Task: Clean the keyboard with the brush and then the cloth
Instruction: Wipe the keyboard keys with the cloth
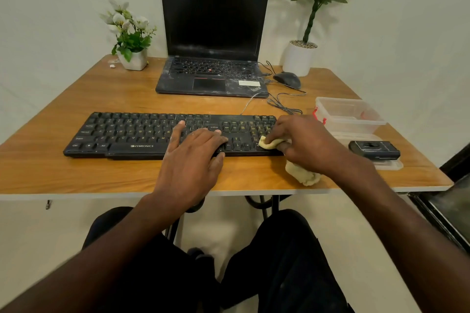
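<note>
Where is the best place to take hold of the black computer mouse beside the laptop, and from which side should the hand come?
Probably from above, palm over the domed back of the mouse, fingers on its two long sides. Its rounded hump faces up and it lies flat on the table. Come from the near side: the white plant pot and its cable crowd the far side.

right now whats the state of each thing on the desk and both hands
laptop: lid open, screen dark
keyboard: flat on the table
left hand: fingers straight, pressing the keyboard
right hand: gripping the cloth
cloth: bunched, touching the keyboard's right end
clear container: lid off
mouse: untouched beside the laptop
</note>
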Tool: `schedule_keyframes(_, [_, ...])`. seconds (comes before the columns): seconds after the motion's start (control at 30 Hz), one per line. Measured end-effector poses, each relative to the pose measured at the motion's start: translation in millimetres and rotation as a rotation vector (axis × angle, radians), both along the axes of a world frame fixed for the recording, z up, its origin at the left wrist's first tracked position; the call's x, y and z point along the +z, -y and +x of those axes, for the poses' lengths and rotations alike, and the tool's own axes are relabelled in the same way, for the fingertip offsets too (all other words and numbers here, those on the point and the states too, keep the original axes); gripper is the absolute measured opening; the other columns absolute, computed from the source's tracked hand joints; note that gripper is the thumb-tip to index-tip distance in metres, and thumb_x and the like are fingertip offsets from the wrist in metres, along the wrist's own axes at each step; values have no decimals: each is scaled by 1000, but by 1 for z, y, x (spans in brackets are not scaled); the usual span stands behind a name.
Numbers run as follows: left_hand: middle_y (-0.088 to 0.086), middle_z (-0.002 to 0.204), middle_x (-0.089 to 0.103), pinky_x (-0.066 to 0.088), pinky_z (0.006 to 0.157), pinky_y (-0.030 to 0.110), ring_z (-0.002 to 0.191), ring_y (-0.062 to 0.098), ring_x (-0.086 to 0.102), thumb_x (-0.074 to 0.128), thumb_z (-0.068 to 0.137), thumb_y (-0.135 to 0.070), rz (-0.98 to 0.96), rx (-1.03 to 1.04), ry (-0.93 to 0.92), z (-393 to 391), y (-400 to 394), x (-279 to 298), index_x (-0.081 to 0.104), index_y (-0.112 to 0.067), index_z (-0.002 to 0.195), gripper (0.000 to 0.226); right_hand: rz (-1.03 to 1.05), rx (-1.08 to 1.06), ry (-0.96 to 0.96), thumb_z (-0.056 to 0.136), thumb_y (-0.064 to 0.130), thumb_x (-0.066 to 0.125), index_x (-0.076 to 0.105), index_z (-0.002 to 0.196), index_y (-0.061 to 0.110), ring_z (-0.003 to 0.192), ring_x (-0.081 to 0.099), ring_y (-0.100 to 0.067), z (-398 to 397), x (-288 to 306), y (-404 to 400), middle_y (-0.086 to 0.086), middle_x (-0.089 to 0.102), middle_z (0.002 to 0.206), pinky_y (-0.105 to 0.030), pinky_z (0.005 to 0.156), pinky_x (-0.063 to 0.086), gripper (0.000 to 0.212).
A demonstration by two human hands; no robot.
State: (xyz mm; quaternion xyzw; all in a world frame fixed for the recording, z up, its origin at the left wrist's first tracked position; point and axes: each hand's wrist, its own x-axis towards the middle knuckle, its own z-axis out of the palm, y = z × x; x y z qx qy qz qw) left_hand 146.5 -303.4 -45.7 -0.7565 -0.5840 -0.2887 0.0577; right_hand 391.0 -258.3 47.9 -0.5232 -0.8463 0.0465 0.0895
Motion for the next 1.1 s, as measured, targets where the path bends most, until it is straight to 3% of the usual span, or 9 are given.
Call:
schedule_keyframes(0.13, [-11, 141, 65, -2, 133, 49, 136, 10, 56, 62, 104, -35, -4, 2, -4, 0, 0, -1, 65, -31, 138, 34, -91, -119, -54, 84, 9, 75, 83, 98, 28, 98, 54, -8, 12, 4, 0, 7, 72, 116, -22, 73, 44, 25])
schedule_keyframes(0.27, [-11, 141, 64, -3, 133, 47, 137, 10, 56, 62, 104, -35, 2, -3, -3, 0, 0, -1, 64, -31, 138, 35, 176, -307, -134, 85, 12, 72, 81, 105, 25, 94, 63, -19, 11, -3, -2, -1, 74, 111, -29, 72, 43, 25])
schedule_keyframes(0.47, [-10, 139, 65, -6, 133, 46, 136, 12, 56, 63, 104, -34, 3, -4, 0, 0, -1, 0, 64, -30, 138, 34, 69, -333, 137, 85, 22, 74, 76, 112, 13, 87, 64, -23, 3, -6, 5, -10, 72, 104, -34, 70, 55, 29])
schedule_keyframes(0.6, [-12, 140, 64, -4, 133, 47, 136, 10, 55, 62, 104, -35, -6, -4, 4, 1, -1, 0, 64, -32, 138, 35, 29, -276, 185, 87, 27, 70, 74, 109, 12, 76, 56, -18, -8, 8, 14, -5, 68, 91, -31, 67, 51, 27])
schedule_keyframes(0.7, [-12, 141, 64, -2, 133, 49, 137, 10, 55, 61, 104, -35, -5, -6, 6, 0, -1, -1, 64, -32, 138, 35, 38, -314, 77, 87, 24, 71, 77, 110, 15, 87, 63, -21, -16, 10, 17, -8, 73, 102, -34, 73, 57, 26])
schedule_keyframes(0.8, [-12, 141, 64, -1, 133, 50, 137, 10, 55, 61, 104, -35, -5, -10, 9, 0, -1, -1, 64, -31, 138, 34, 97, -351, 80, 88, 21, 72, 76, 115, 16, 94, 67, -27, -21, 1, 18, -11, 71, 111, -40, 79, 60, 28])
schedule_keyframes(0.87, [-12, 142, 63, -2, 133, 49, 138, 9, 54, 61, 104, -35, -9, -11, 6, 0, -2, -1, 64, -32, 138, 35, 71, -291, 60, 88, 19, 71, 77, 114, 18, 95, 68, -24, -25, -5, 16, -7, 74, 110, -37, 78, 59, 27])
schedule_keyframes(1.03, [-12, 143, 63, 5, 133, 52, 138, 9, 53, 59, 104, -36, -3, -23, 19, -1, 0, -1, 63, -32, 138, 34, -26, -181, -560, 88, 15, 75, 80, 108, 30, 93, 61, 3, -35, -9, 16, 23, 71, 102, -20, 79, 46, 26])
schedule_keyframes(1.1, [-12, 143, 62, 8, 132, 52, 139, 9, 52, 58, 104, -37, -9, -30, 36, -1, 0, 0, 63, -32, 138, 34, -120, -197, -860, 88, 12, 77, 80, 106, 31, 97, 63, 4, -35, -13, 17, 25, 72, 100, -22, 82, 50, 26])
